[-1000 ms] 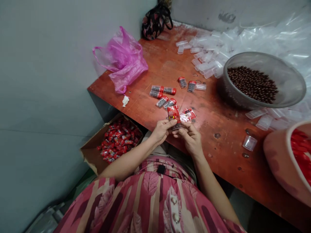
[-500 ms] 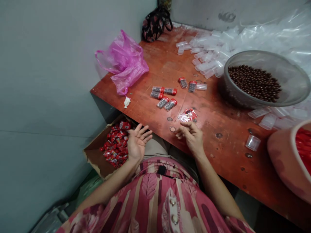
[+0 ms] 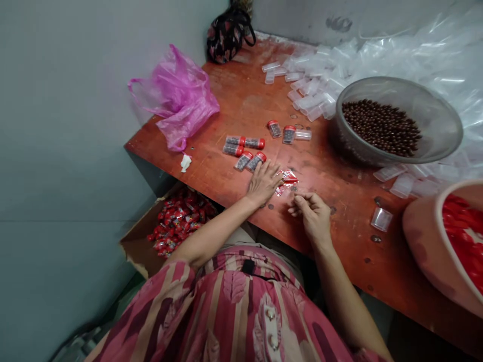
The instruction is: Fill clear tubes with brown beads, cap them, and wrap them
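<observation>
"What is the left hand (image 3: pixel 264 184) doing?"

"It's palm down over the table (image 3: pixel 350 226), fingers spread and clasping nothing that I can see. It partly covers the red-printed clear wrappers (image 3: pixel 290 178). Whether it presses on them, I can't tell."

"And the right hand (image 3: pixel 314 215)?"

"Just to the right of the wrappers, nearer the table's front edge. Its fingers are curled in toward the thumb. I can't tell whether something small is pinched there."

"Where are the red-capped containers (image 3: pixel 243 161)?"

"Seven lie on the table, dark contents showing through clear walls. Five are grouped just beyond the left hand, the closest right by its fingertips. Two more lie farther back, one up against an uncapped clear container (image 3: pixel 303 134)."

"What's off to the right?"

"A grey bowl (image 3: pixel 439 125) with dark brown balls (image 3: pixel 381 128) in it, and a heap of clear containers (image 3: pixel 317 98) behind and around it. Nearer the person stands a pink tub (image 3: pixel 418 231) of red pieces (image 3: pixel 464 236)."

"And to the left?"

"A pink plastic bag (image 3: pixel 184 100) sits on the table, with a crumpled white scrap (image 3: pixel 185 163) near it. Below the edge, an open carton (image 3: pixel 141 251) holds many red packets (image 3: pixel 183 218)."
</observation>
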